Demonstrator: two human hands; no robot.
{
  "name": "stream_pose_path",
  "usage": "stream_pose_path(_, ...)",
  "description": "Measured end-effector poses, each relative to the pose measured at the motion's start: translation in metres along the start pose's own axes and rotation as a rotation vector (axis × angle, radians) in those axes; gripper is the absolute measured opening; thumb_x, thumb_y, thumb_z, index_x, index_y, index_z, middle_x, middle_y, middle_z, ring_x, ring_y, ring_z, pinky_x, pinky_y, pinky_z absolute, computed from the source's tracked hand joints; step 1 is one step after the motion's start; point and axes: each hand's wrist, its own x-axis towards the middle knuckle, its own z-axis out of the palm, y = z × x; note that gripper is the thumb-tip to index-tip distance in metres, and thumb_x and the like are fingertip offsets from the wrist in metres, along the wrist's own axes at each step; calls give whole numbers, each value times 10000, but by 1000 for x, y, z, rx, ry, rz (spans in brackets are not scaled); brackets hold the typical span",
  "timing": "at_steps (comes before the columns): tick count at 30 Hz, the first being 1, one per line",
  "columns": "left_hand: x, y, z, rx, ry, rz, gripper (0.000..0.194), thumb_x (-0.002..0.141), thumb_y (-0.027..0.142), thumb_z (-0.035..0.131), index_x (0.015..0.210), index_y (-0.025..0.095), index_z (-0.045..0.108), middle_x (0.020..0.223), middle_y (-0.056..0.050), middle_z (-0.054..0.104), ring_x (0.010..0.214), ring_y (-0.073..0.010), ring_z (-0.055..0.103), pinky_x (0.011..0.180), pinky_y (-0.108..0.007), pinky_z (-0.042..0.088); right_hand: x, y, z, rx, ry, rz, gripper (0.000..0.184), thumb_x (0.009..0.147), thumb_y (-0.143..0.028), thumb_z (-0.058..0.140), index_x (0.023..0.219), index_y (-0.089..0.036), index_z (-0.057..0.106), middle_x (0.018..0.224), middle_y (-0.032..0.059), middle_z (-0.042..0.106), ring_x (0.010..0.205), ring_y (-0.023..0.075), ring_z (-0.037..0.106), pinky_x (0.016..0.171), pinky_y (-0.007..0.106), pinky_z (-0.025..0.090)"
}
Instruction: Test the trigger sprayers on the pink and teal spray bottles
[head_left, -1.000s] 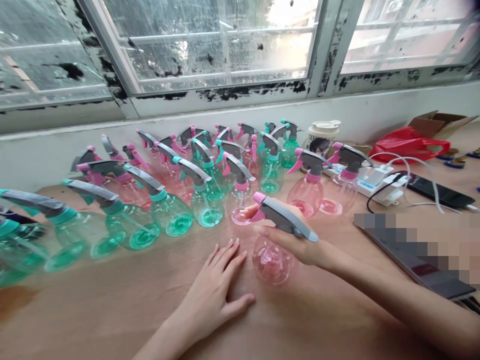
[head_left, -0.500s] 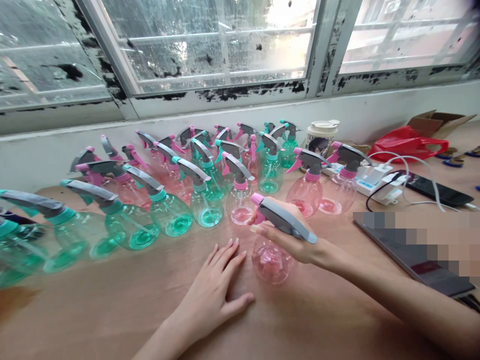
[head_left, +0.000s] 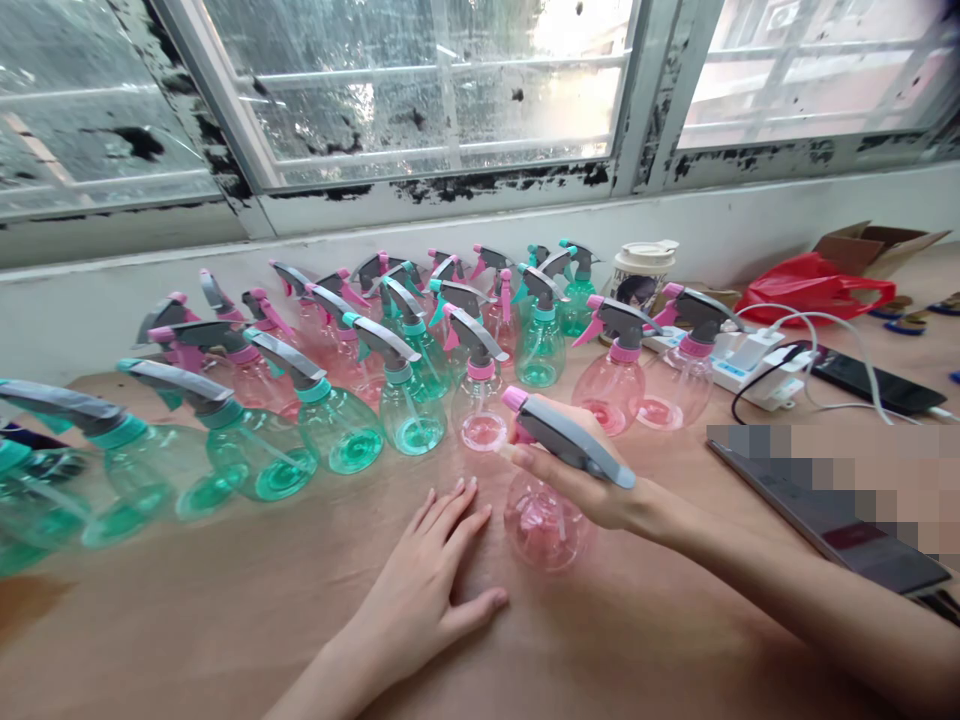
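Note:
My right hand (head_left: 589, 470) is wrapped round the neck of a pink spray bottle (head_left: 546, 525), just under its grey and pink trigger head. Fingers curl in by the trigger, which is mostly hidden. My left hand (head_left: 435, 565) lies flat on the table (head_left: 247, 620) with fingers spread, left of that bottle and apart from it. Just behind stands a clear pink spray bottle (head_left: 481, 410). Green spray bottles (head_left: 345, 430) line up toward the left, and two more pink spray bottles (head_left: 611, 385) stand to the right of my right hand.
More pink and green spray bottles crowd along the wall below the window (head_left: 450, 90). At the right are a lidded cup (head_left: 643, 275), a white power strip (head_left: 761, 370) with cables, a phone (head_left: 874, 380), a red plastic bag (head_left: 810, 290), a cardboard box (head_left: 877, 248) and a dark flat device (head_left: 825, 530).
My right-hand fingers have drawn in toward the trigger since the first frame; earlier they reached out past it. The bottle and my left hand stay in place.

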Motion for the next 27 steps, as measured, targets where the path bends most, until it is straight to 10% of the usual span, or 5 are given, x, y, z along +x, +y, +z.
stream_pose_path(17, 0, -1, 2, 31, -8, 22, 671, 913, 529, 581, 1450, 167, 405, 1564, -158, 314, 1432, -346, 292, 1145, -601, 233, -7, 14, 4, 6, 104, 7, 232, 897, -268, 613, 1122, -214, 607, 1049, 44, 675, 906, 171, 638, 789, 316, 513)
stream_pose_path(27, 2, -2, 3, 49, 8, 23, 676, 917, 558, 562, 1458, 182, 407, 1563, -146, 322, 1425, -345, 310, 1150, -585, 236, -6, 10, 4, -62, 107, 2, 196, 882, -255, 605, 1070, -203, 626, 870, 22, 621, 786, 170, 597, 724, 330, 499)
